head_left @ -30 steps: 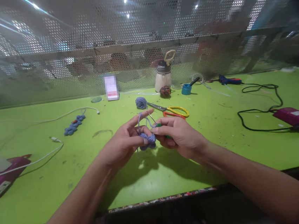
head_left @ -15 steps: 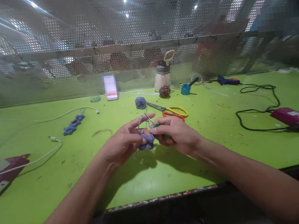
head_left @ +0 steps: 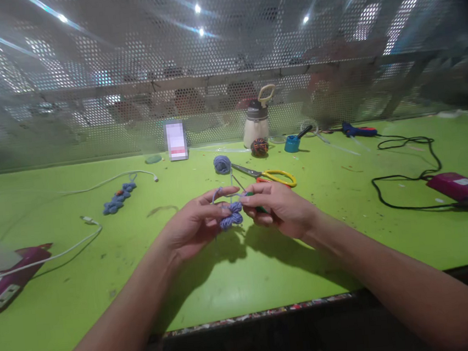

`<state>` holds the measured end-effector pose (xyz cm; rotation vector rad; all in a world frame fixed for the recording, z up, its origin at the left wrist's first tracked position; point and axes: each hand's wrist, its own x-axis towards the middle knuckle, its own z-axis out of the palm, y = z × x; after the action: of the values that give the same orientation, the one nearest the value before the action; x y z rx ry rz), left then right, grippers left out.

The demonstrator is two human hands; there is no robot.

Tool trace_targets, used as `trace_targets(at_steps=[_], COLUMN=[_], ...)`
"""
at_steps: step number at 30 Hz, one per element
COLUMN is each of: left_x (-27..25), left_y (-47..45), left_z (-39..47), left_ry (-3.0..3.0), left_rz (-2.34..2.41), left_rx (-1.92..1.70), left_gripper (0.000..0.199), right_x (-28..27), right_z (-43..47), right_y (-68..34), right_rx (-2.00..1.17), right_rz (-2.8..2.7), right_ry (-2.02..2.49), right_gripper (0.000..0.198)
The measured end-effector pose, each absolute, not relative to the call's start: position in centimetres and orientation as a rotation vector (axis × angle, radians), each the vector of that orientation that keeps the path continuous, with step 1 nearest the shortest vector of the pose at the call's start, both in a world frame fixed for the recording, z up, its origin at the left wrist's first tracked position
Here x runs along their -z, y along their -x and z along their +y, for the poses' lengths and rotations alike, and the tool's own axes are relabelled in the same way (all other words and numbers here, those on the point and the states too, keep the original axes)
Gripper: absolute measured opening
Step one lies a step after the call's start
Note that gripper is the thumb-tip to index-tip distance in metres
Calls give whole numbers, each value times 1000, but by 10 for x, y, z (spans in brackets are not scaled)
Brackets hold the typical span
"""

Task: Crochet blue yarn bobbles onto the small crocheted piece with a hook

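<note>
Pinched in my left hand point(head_left: 199, 220) is a small purple-blue crocheted piece point(head_left: 232, 216) with puffy petals. Yarn loops over my left index finger. My right hand point(head_left: 276, 207) closes on the green handle of a crochet hook point(head_left: 257, 201), whose thin metal shaft points up and left. A strand runs back from the work to a ball of purple-blue yarn point(head_left: 222, 164) on the table. Scissors point(head_left: 278, 177) with yellow and red handles lie just beyond my right hand. My fingers partly hide the spot where hook and yarn meet.
On the green table point(head_left: 229, 297) a finished-looking crocheted strip point(head_left: 119, 198) lies left beside a white cable point(head_left: 94, 228). A phone point(head_left: 176, 141), a bottle point(head_left: 255, 125), a dark multicoloured ball point(head_left: 259, 147), a teal pot point(head_left: 292, 143) and a glue gun point(head_left: 359, 130) stand or lie behind. Purple power strips point(head_left: 462, 189) flank both sides.
The hook's tip has swung away from my left index finger, and the crocheted piece is turned to show its petals more flatly. The view has shifted slightly.
</note>
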<state>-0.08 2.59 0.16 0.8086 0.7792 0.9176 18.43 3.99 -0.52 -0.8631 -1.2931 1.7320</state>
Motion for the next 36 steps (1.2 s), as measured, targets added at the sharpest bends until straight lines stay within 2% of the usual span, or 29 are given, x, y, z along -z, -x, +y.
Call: trace_targets(at_steps=[16, 28, 36], left_x=[-3, -10, -5], left_y=[3, -5, -9], left_z=[22, 11, 4], left_ry=[-910, -901, -961], left_rz=[706, 612, 589], left_rx=[-975, -1123, -1077], left_gripper=[63, 61, 43], right_x=[-2, 0, -1], right_z=[34, 24, 13], right_y=[-183, -178, -174], right_rx=[-1717, -1685, -1656], right_rz=[-1179, -1196, -1196], right_ry=[859, 753, 760], right_gripper=[27, 26, 22])
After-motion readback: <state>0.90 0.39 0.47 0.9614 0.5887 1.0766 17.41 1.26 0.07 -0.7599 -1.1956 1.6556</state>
